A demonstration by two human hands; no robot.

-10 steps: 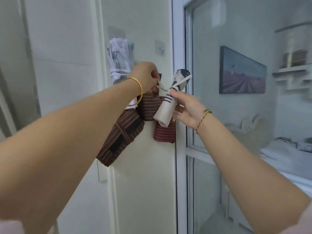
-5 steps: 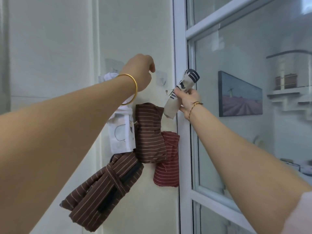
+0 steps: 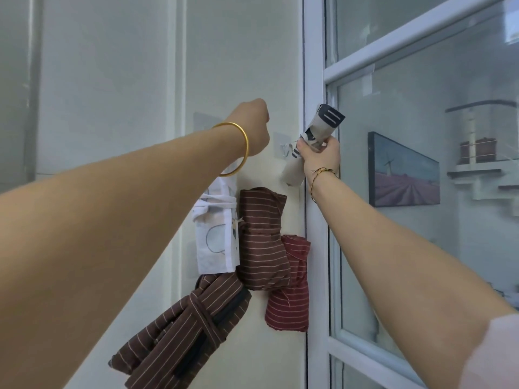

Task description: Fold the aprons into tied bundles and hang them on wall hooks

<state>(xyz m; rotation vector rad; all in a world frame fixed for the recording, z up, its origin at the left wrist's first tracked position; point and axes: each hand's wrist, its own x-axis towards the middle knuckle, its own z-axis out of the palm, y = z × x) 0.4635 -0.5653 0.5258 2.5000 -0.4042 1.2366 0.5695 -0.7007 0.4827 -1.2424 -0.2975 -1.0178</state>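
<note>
My right hand (image 3: 320,158) grips a rolled cream apron bundle (image 3: 323,126) with black markings and holds it up beside a clear wall hook (image 3: 284,148). A thin tie runs from the roll towards that hook. My left hand (image 3: 250,124) is curled in a fist against the wall, just up and left of the hook, with its fingertips hidden. Several tied bundles hang below: a white one (image 3: 216,242), a brown striped one (image 3: 264,242), a red striped one (image 3: 289,287) and a long dark brown one (image 3: 185,332).
A second clear hook pad (image 3: 206,122) sits on the wall behind my left wrist. The white door frame (image 3: 314,248) with glass panes stands right beside the hooks. A framed picture (image 3: 404,175) and shelves show through the glass.
Both hands have risen with the cream roll, from beside the brown bundle up to the clear hook. My view has tilted up, so the hanging bundles now sit lower.
</note>
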